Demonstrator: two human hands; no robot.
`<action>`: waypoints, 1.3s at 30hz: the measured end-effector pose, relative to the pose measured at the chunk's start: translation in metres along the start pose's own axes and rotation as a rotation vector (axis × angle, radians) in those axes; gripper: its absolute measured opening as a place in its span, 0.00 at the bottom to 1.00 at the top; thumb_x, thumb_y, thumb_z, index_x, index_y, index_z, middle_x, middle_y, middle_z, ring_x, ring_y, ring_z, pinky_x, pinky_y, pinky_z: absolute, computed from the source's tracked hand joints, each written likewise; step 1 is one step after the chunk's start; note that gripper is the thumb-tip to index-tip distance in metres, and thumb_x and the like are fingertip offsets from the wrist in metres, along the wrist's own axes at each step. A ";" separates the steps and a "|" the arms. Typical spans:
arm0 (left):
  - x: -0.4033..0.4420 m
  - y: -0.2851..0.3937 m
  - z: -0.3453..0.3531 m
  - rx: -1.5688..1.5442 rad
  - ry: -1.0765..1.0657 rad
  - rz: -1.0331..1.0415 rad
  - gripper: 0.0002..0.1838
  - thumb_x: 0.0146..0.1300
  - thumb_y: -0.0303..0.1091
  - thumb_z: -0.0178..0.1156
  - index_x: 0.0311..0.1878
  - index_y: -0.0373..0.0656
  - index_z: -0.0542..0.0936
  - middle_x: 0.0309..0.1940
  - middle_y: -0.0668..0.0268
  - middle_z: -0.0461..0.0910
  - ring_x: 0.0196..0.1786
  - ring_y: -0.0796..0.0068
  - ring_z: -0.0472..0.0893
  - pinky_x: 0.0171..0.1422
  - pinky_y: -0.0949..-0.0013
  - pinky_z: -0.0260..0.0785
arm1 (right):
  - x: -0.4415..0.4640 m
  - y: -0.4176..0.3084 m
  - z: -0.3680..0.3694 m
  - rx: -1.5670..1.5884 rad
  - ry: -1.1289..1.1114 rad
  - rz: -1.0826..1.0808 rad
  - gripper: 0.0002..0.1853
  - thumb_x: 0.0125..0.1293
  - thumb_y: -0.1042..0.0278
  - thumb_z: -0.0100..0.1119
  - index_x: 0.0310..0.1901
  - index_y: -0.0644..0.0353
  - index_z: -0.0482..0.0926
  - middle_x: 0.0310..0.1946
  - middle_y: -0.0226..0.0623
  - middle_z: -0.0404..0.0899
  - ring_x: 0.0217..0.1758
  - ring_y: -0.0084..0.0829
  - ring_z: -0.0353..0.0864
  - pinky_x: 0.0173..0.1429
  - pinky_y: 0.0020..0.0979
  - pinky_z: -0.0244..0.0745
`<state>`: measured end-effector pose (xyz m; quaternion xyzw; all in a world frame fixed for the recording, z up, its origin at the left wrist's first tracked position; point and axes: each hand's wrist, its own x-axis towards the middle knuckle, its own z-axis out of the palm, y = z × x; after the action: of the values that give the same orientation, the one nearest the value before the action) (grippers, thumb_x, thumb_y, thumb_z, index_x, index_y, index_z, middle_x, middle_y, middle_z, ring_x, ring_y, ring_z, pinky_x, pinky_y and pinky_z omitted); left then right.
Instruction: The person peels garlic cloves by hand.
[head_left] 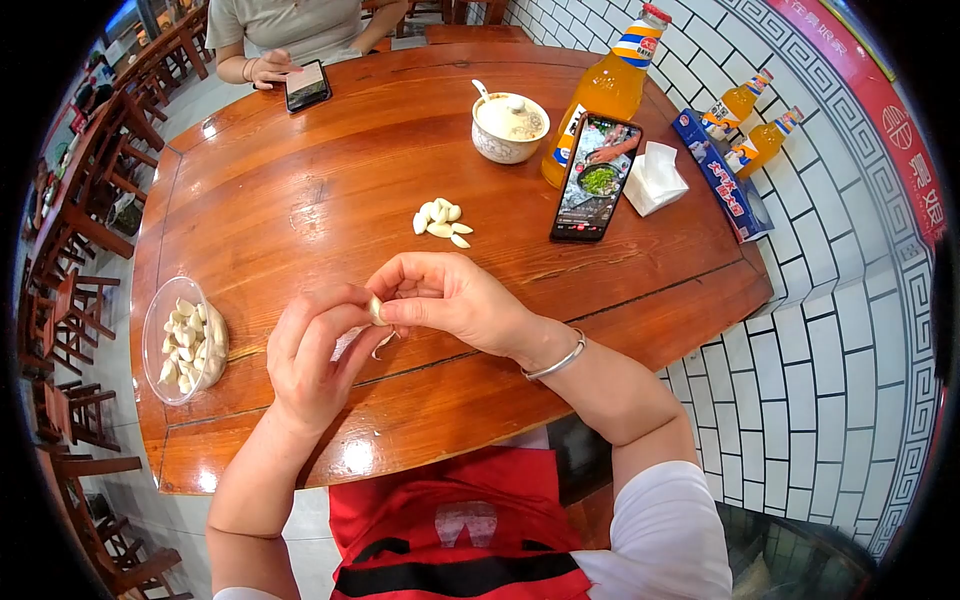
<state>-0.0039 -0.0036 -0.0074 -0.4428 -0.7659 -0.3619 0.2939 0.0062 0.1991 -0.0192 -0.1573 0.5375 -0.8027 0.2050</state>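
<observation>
While my left hand (312, 345) and right hand (447, 302) are both clamped on this garlic clove (376, 309), I'd best peel its papery skin (384, 345) gently, without bruising.

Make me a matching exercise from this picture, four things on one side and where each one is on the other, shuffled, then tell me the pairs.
Things:
1. Clear tub
2. Loose garlic cloves
3. Phone showing food
4. Single garlic clove

Places:
A. Standing in front of the large orange bottle
B. In the fingers of the left hand and right hand
C. Near the left edge of the table, as pictured
D. Lying in a small pile just beyond the hands

Pairs: 1-C, 2-D, 3-A, 4-B
</observation>
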 end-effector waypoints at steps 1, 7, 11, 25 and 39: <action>-0.001 -0.001 0.000 0.001 -0.007 0.011 0.18 0.46 0.21 0.77 0.39 0.37 0.79 0.41 0.57 0.83 0.43 0.61 0.84 0.46 0.65 0.78 | 0.000 0.000 0.000 -0.002 0.004 0.006 0.13 0.72 0.69 0.61 0.54 0.65 0.77 0.45 0.30 0.81 0.45 0.19 0.78 0.50 0.24 0.76; 0.001 0.004 0.002 0.012 0.036 -0.055 0.19 0.46 0.21 0.77 0.40 0.38 0.79 0.42 0.57 0.83 0.43 0.61 0.84 0.46 0.65 0.78 | 0.000 0.000 0.000 0.007 0.003 0.001 0.13 0.72 0.70 0.61 0.54 0.65 0.77 0.45 0.30 0.81 0.45 0.19 0.78 0.50 0.24 0.76; 0.004 0.002 0.003 0.020 0.041 0.004 0.19 0.46 0.23 0.77 0.41 0.41 0.79 0.41 0.61 0.82 0.40 0.62 0.84 0.39 0.65 0.77 | 0.000 0.000 0.000 -0.007 0.002 0.001 0.13 0.73 0.70 0.60 0.54 0.65 0.77 0.45 0.30 0.81 0.44 0.18 0.78 0.50 0.23 0.75; 0.006 0.003 0.001 -0.013 0.030 0.003 0.19 0.47 0.21 0.76 0.43 0.38 0.79 0.41 0.59 0.83 0.41 0.61 0.85 0.41 0.64 0.78 | 0.000 0.001 0.000 0.026 0.004 -0.026 0.13 0.72 0.69 0.60 0.54 0.65 0.77 0.44 0.31 0.80 0.42 0.18 0.77 0.49 0.23 0.75; 0.006 0.004 -0.001 -0.072 0.025 -0.081 0.16 0.50 0.17 0.72 0.41 0.37 0.80 0.41 0.58 0.82 0.42 0.62 0.84 0.43 0.66 0.78 | 0.000 -0.002 0.000 -0.013 0.025 -0.012 0.13 0.72 0.69 0.60 0.53 0.66 0.77 0.43 0.32 0.80 0.41 0.19 0.77 0.48 0.23 0.75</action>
<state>-0.0028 -0.0005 -0.0011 -0.4170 -0.7660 -0.4064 0.2723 0.0063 0.1995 -0.0172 -0.1516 0.5444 -0.8023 0.1923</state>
